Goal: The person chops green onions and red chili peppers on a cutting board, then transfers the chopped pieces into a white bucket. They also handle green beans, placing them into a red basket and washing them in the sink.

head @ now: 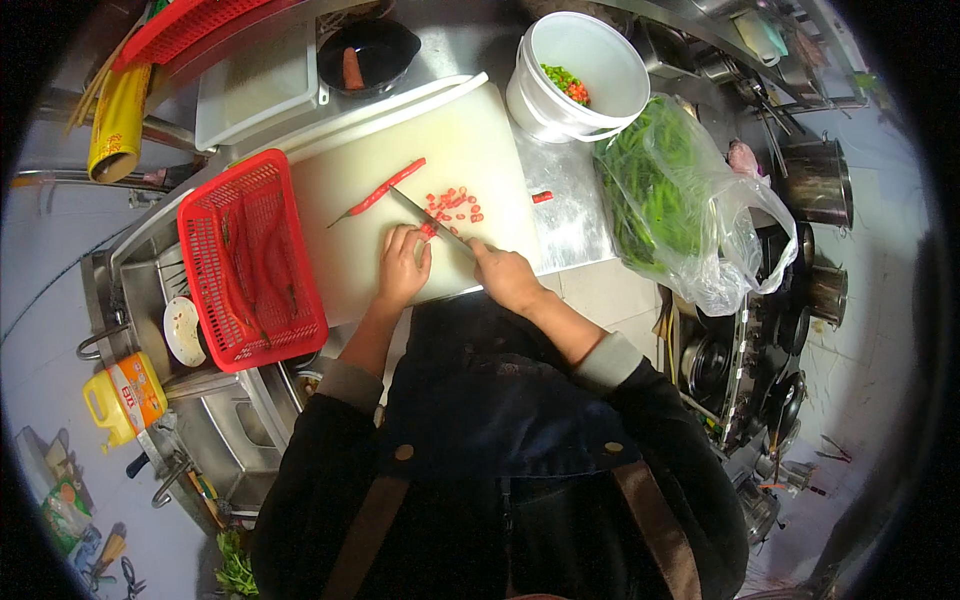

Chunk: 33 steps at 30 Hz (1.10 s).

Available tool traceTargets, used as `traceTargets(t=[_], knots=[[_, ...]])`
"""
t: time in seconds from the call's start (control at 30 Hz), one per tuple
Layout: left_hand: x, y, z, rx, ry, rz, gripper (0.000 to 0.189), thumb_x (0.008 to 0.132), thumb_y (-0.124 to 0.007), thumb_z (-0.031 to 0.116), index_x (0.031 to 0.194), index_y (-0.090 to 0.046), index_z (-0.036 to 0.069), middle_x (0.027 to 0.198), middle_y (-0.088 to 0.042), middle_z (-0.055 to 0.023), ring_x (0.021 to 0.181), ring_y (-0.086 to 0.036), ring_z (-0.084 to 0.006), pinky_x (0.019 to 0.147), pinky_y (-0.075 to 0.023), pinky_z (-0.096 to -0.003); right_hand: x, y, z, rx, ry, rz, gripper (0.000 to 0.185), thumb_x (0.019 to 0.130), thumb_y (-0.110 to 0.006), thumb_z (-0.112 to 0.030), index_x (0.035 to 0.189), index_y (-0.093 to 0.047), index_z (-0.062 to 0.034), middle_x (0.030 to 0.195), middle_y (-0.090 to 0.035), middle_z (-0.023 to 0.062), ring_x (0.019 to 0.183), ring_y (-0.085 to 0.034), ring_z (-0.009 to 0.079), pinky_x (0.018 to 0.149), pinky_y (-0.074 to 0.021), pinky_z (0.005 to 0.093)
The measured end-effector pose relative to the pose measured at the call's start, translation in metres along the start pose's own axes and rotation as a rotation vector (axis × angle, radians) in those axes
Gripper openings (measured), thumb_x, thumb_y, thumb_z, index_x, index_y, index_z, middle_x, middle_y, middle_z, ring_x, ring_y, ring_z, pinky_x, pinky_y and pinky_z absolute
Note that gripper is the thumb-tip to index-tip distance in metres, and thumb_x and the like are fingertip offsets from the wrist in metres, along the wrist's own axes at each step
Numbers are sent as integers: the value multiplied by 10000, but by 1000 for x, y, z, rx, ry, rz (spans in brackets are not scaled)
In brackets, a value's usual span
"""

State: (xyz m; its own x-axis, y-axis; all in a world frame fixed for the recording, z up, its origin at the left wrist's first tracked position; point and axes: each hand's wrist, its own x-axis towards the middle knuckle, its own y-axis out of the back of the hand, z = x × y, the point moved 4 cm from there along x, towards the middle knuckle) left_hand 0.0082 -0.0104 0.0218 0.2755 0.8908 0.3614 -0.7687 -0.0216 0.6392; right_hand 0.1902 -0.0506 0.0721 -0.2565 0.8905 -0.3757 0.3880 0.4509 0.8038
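My right hand [504,274] is closed round the handle of a kitchen knife [433,220], whose blade slants up and left over a white cutting board [345,277]. At the blade's near side, the fingertips of my left hand [403,262] hold a short piece of red chili [428,229] against the board. Cut red chili pieces [452,199] lie scattered on the blade's far side. A whole red chili pepper [379,192] lies beyond the knife tip, its stem pointing left.
Left of the board, a red plastic basket [317,319] holds red chilies. Behind it stand a white bucket [531,105] with chopped green and red pieces and a black bowl [397,45]. A plastic bag of green peppers [660,195] lies right. Sinks [225,420] are at lower left.
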Motion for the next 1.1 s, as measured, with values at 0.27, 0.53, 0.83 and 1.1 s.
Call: traceTargets(t=[0.27,0.53,0.83,1.1], knots=[[2,-3,-7,-28,14,-8,187,803,-678,24,977,-611,38,1033,-613,-125,991,-580,-322,859,-484,-409,0,-5,-6,-51,0,10,433,871,-526,-110,1295,-482,-40,823,-690,174,749,-677,368,675,-533,478],[5,10,-14,-22,20,-13,163,818,-685,46,972,-632,52,1040,-622,-122,987,-577,-330,866,-483,-414,26,-20,-3,-9,21,45,404,862,-526,-97,1261,-490,-53,871,-677,207,766,-669,387,691,-532,485],[5,0,-8,61,37,14,162,806,-710,77,947,-632,54,1023,-616,-114,970,-576,-321,848,-489,-409,24,-30,-12,-68,-14,53,365,916,-433,-89,1276,-478,-42,880,-696,188,781,-689,366,697,-547,470],[0,1,-6,154,3,-7,148,788,-728,90,897,-633,62,1015,-608,-75,967,-580,-293,811,-506,-389,17,-4,-3,34,-25,36,393,891,-533,-131,1270,-470,-49,867,-677,209,781,-660,398,711,-524,488]])
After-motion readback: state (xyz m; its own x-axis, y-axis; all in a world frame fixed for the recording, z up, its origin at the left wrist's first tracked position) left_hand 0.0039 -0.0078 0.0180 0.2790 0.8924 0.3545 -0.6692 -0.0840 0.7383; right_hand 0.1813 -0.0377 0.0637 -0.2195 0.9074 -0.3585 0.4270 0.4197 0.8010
